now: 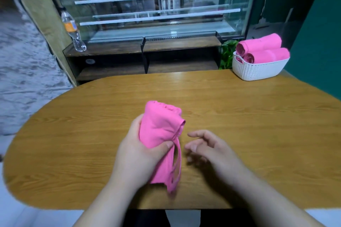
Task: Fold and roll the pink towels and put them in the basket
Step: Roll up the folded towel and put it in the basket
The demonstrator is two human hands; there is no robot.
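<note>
Left hand (136, 153) grips a rolled pink towel (160, 131) near the table's (73, 125) front edge, thumb across the cloth, loose end hanging down toward the front edge. Right hand (208, 149) just beside it, fingers loosely curled, holding nothing. White basket (258, 70) at the far right corner holds rolled pink towels (265, 49). Plastic bottle (72, 31) on the glass display case (156, 9) beyond the far edge.

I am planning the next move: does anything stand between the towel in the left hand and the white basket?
Nothing visible does. The left hand grips the pink towel over the table, and only bare wood lies between it and the basket at the far right corner. Rolled towels rise above its rim.
</note>
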